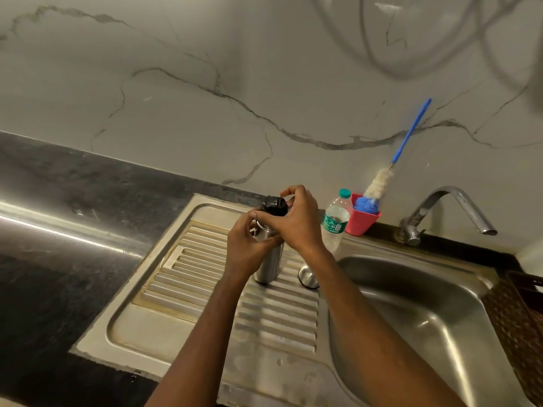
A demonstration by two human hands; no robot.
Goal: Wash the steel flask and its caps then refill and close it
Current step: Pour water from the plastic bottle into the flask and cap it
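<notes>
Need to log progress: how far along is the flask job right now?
Done: the steel outer cap is off, sitting on the drainboard. In hand: the left hand grips the steel flask while the right hand pinches its black inner cap. Whether that cap is coming off or going on cannot be told, so washing and refilling may be done or ahead. Left: fitting the outer cap.

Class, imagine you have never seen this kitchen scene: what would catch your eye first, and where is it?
The steel flask stands upright on the ribbed drainboard, the left hand gripping its body while the right hand holds its black cap. Behind, by the wall, a blue bottle brush sticks out of a red holder beside a plastic bottle.
</notes>
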